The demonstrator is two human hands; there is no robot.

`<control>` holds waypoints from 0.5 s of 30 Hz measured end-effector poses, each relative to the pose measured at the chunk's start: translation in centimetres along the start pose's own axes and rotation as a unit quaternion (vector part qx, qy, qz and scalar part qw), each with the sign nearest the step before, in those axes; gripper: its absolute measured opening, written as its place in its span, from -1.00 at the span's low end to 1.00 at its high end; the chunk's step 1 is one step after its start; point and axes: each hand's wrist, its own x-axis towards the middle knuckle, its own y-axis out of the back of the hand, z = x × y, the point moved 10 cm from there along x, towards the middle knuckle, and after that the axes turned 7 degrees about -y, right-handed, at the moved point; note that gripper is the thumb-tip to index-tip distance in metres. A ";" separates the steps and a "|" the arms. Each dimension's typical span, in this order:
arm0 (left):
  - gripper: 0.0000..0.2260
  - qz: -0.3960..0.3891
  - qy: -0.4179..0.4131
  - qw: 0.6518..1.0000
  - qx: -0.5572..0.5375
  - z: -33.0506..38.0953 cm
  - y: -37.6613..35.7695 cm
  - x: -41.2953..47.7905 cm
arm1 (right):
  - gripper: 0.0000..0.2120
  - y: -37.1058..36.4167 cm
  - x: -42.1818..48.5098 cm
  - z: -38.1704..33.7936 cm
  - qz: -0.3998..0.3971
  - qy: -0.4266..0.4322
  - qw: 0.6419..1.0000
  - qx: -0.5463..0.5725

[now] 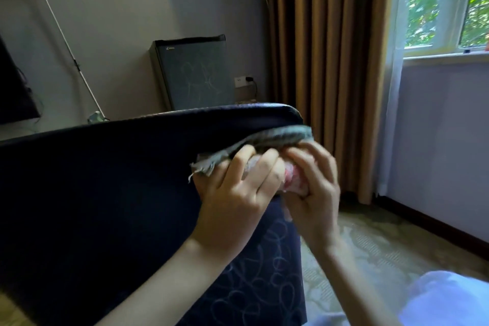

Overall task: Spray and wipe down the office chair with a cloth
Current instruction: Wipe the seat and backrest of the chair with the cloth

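Dim room, brown curtain [325,47] and a mini fridge [193,71] behind. The chair [105,180] back fills the view. Both the left hand [238,188] and right hand [315,188] curl their fingers round the cloth [280,133], which is bunched just above the fingertips at the chair's top corner. They're probably refolding it for a fresh wiping side, though it's blurry.

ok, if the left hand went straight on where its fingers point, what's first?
The left hand meets the cloth it grips, then probably the chair top edge; depth unclear.

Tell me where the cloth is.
Head view, centre-right: the cloth is bunched between the left hand and right hand at the top right corner of the chair back.
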 end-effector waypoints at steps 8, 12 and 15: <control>-0.70 -0.114 -0.017 0.993 -0.037 1.0 -2.5 -13.5 | -0.48 -6.3 -12.7 2.3 -0.099 -0.069 0.993 0.002; -0.72 -0.135 -0.017 0.990 -0.029 1.0 -2.3 -16.4 | -0.48 -7.6 -15.4 2.1 -0.127 -0.086 0.988 0.007; -0.72 -0.136 0.000 0.990 -0.049 1.3 -1.8 -15.9 | -0.59 -6.9 -15.2 1.5 -0.135 -0.080 0.988 0.004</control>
